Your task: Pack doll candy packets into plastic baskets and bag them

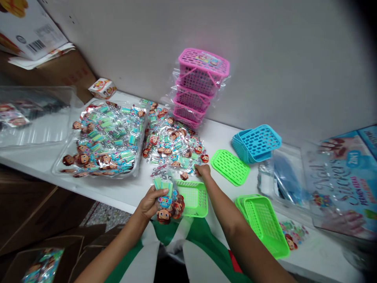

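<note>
My left hand (149, 202) is closed around a bunch of doll-printed plastic packets (165, 200) with green sticks inside, above the table's front edge. Just right of the bunch, partly covered by it, stands a green plastic basket (193, 196). My right hand (203, 170) reaches past that basket to the near right edge of a loose pile of the same packets (173, 143). Its fingers are pinched on a packet (193, 168) there; the fingertips are partly hidden.
A clear tray (137, 157) heaped with packets stands left. Pink baskets (194, 86) are stacked at the wall. Blue baskets (256, 143), green lids (230, 167) and nested green baskets (265, 224) lie right, near a clear container with a Nail Stickers card (350, 177). Cartons (63, 74) stand far left.
</note>
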A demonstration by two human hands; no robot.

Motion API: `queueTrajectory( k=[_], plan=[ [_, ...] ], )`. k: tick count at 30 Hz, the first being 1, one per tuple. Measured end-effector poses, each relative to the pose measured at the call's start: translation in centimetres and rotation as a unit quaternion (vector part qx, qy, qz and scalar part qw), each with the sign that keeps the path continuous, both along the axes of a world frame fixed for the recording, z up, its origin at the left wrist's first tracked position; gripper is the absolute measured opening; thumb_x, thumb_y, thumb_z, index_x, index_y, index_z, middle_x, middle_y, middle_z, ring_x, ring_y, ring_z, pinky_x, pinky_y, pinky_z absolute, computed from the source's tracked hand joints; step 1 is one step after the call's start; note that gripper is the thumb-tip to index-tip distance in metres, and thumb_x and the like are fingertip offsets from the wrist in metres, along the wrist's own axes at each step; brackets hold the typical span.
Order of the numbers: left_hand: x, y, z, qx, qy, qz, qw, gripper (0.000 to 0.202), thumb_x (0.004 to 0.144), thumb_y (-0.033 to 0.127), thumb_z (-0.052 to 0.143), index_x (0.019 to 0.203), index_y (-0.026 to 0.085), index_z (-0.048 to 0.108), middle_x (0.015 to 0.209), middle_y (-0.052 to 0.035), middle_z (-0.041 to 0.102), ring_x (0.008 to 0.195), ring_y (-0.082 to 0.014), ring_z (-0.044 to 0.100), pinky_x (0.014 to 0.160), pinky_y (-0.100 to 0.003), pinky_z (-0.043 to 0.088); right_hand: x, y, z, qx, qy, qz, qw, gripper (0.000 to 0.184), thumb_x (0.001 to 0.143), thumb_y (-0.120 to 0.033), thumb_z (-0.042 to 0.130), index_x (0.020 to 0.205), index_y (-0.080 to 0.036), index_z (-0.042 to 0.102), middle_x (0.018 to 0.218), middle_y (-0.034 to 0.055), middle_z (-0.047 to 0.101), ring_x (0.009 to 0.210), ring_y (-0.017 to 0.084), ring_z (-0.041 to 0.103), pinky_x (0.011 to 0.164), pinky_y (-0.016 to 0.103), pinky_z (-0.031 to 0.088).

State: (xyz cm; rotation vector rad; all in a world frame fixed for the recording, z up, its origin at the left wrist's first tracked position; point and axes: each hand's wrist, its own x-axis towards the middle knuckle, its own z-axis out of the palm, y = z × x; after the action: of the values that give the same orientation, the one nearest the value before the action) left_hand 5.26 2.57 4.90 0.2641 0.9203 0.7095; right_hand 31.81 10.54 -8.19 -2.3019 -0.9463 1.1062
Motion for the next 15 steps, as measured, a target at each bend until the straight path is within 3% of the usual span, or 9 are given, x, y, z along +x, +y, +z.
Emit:
queueTrajectory(
  k=[4,8,12,15],
  plan=[
    [0.1,-0.5,0.4,0.014,-0.013,-0.009,1.0,0.032,0.061,0.015,0.078,0.09,0.011,0.066,0.077,-0.007,0.071,0.065,-0.0204,0.068,0.064,-0.032,0.055,0.0,0.3,0.3,-0.027,-0.034,-0.016,0.999,0.02,0.066,-0.037,0.066,0.061,-0.021,0.055,0.055,0.0027,0.061,0.055,0.018,0.06,0.047,0.024,0.042],
    [-0.1,-0.8,0.6,0.023,-0.023,-0.005,0.999,0.034,0.06,0.015,0.077,0.092,0.01,0.066,0.076,-0.007,0.071,0.065,-0.02,0.067,0.065,-0.032,0.055,1.6,-0.8,1.5,-0.016,-0.059,-0.013,0.998,0.024,0.062,-0.032,0.068,0.052,-0.02,0.05,0.056,0.0051,0.061,0.061,0.022,0.061,0.052,0.027,0.042],
    [0.4,-0.8,0.6,0.028,-0.021,-0.016,0.999,0.032,0.061,0.017,0.077,0.09,0.01,0.066,0.078,-0.0082,0.072,0.063,-0.0204,0.067,0.063,-0.031,0.055,3.4,-1.5,3.6,0.056,-0.06,0.0,0.997,0.017,0.068,-0.033,0.062,0.062,-0.02,0.051,0.064,0.0017,0.062,0.069,0.019,0.06,0.059,0.025,0.043],
    [1.0,-1.0,0.8,0.027,-0.028,-0.034,0.999,0.035,0.061,0.018,0.077,0.093,0.01,0.066,0.081,-0.0094,0.072,0.066,-0.0226,0.068,0.066,-0.034,0.055,2.8,-1.9,6.3,0.134,-0.042,0.011,0.99,0.018,0.077,-0.038,0.051,0.077,-0.021,0.052,0.068,0.0,0.061,0.069,0.016,0.058,0.06,0.024,0.043]
  ],
)
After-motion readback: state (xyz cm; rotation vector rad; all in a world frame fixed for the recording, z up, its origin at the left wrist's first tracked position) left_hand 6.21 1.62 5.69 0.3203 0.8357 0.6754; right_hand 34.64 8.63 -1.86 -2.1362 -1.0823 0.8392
